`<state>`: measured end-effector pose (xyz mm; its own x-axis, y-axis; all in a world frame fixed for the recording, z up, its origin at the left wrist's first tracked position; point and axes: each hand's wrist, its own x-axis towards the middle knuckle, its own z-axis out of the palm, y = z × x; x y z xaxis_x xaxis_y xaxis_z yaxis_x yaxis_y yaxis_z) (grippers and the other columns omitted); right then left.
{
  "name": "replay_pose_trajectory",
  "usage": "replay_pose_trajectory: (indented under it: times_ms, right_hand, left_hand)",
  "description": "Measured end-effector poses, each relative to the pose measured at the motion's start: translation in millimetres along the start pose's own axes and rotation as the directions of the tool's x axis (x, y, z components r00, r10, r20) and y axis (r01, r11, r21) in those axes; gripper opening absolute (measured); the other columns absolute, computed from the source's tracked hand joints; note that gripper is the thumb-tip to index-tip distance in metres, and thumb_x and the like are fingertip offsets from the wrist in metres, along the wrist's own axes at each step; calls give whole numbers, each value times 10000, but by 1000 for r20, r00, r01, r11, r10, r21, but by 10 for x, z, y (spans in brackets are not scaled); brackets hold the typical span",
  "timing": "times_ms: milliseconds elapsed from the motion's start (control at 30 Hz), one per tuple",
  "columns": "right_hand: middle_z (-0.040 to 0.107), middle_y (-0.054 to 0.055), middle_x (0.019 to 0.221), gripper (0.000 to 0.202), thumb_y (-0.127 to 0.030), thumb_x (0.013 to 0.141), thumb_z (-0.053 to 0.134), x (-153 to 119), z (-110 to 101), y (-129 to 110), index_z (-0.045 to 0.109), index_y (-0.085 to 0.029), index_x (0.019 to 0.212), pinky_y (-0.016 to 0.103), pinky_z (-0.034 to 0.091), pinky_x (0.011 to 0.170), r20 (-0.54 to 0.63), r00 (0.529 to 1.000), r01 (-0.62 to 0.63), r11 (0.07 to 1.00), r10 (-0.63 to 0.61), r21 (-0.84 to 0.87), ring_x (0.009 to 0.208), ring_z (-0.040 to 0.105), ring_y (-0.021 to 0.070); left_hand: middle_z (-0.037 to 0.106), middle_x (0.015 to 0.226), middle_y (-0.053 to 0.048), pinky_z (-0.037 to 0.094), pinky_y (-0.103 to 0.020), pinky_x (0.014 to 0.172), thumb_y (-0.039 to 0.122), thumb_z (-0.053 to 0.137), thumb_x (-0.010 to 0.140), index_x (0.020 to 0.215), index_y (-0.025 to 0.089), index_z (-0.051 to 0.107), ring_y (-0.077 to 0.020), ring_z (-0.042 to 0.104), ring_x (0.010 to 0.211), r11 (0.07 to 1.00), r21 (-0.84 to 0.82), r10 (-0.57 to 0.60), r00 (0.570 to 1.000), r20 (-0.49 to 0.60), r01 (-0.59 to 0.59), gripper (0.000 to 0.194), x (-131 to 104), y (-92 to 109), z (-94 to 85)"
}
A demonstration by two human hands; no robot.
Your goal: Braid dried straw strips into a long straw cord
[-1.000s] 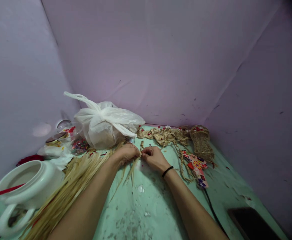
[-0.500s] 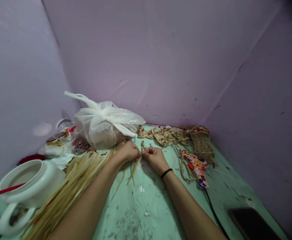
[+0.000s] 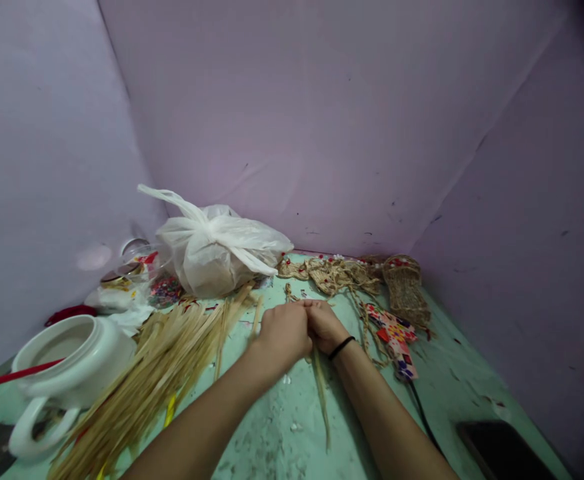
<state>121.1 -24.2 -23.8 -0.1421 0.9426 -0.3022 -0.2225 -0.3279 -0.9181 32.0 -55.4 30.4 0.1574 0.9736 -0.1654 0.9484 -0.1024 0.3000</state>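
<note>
My left hand (image 3: 283, 331) and my right hand (image 3: 325, 325) meet over the green tabletop, fingers closed and pressed together. They grip thin pale fibre strands (image 3: 321, 397), whose loose ends hang below my right hand; the part between my fingers is hidden. Just beyond my hands lies a short piece of braided cord (image 3: 289, 291). To the left of my left arm spreads a large bundle of dry, straw-coloured fibre strips (image 3: 162, 373).
A tied white plastic bag (image 3: 207, 257) sits at the back, beside colourful beads (image 3: 165, 291). At left stands a white handled pot (image 3: 87, 360). Braided pieces with red beads (image 3: 337, 273), a woven roll (image 3: 406, 290), a floral-patterned corded tool (image 3: 397, 340) and a dark phone (image 3: 505, 450) lie right.
My left hand has moved right and nearer to me, now against my right hand. The strands' hanging ends have shifted right. The view has tilted slightly.
</note>
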Motion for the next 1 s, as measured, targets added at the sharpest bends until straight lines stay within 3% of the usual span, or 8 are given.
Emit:
replay_pose_trajectory:
  times_ms: [133, 233, 333, 533, 633, 767, 867, 1000]
  right_hand:
    - [456, -33, 388, 30, -115, 517, 548, 17, -22, -20, 538, -116, 489, 186, 144, 352, 32, 998, -46, 997, 48, -65, 327, 273, 30]
    - [460, -33, 395, 59, -139, 541, 565, 24, -30, -29, 535, -111, 498, 190, 121, 350, 65, 997, -33, 995, 40, -95, 321, 252, 20]
    - [475, -31, 405, 42, -141, 539, 566, 27, -37, -19, 548, -109, 521, 186, 154, 353, 96, 995, -13, 996, 21, -83, 327, 282, 23]
    - [583, 17, 512, 31, -131, 545, 544, 113, -59, 83, 567, -117, 560, 188, 344, 468, 61, 990, 138, 955, -126, -261, 462, 479, 82]
    - [608, 32, 543, 82, -140, 576, 509, 140, -74, 101, 590, -125, 571, 202, 363, 495, 54, 969, 231, 817, -240, -528, 501, 510, 107]
    - [651, 53, 611, 169, -154, 609, 490, 33, -50, -13, 658, -142, 627, 207, 352, 523, 86, 930, 268, 500, -357, -824, 577, 552, 134]
    - [664, 74, 629, 186, -182, 610, 503, -107, 2, -162, 686, -157, 635, 218, 335, 529, 49, 932, 176, 329, -360, -928, 604, 569, 152]
    - [662, 93, 617, 184, -213, 604, 515, -251, 111, -285, 693, -167, 619, 225, 293, 491, 4, 953, 73, 217, -304, -973, 586, 570, 156]
  left_hand:
    - [582, 530, -79, 377, -219, 527, 252, 481, 672, 687, 102, 650, -144, 545, 531, 954, -273, -173, 972, -158, 126, 226, 198, -295, -200]
    - [456, 371, -1, 287, -199, 391, 227, 460, 685, 684, 85, 627, -82, 386, 327, 733, -616, -270, 954, 127, 289, 220, 296, -375, -186]
    - [452, 375, 8, 251, -184, 361, 140, 451, 670, 596, 78, 582, -59, 363, 308, 523, -756, -158, 917, 366, 393, 163, 351, -347, -52]
    - [383, 321, 29, 216, -194, 339, 119, 492, 603, 442, 118, 477, -59, 315, 276, 596, -698, -222, 917, 331, 397, 162, 402, -368, 79]
    - [354, 316, 44, 190, -195, 342, 103, 495, 558, 408, 139, 424, -54, 295, 286, 619, -720, -174, 949, 264, 314, 169, 424, -409, 115]
    - [285, 311, 68, 131, -201, 354, 79, 493, 521, 384, 155, 366, -44, 252, 316, 661, -725, -168, 980, 110, 195, 202, 492, -449, 232]
    - [276, 316, 70, 108, -209, 355, 78, 516, 495, 377, 156, 357, -43, 234, 332, 668, -720, -182, 980, 86, 187, 212, 518, -437, 295]
    - [319, 319, 56, 149, -201, 346, 91, 500, 519, 395, 159, 361, -48, 265, 315, 583, -778, -214, 968, 133, 236, 198, 463, -372, 248]
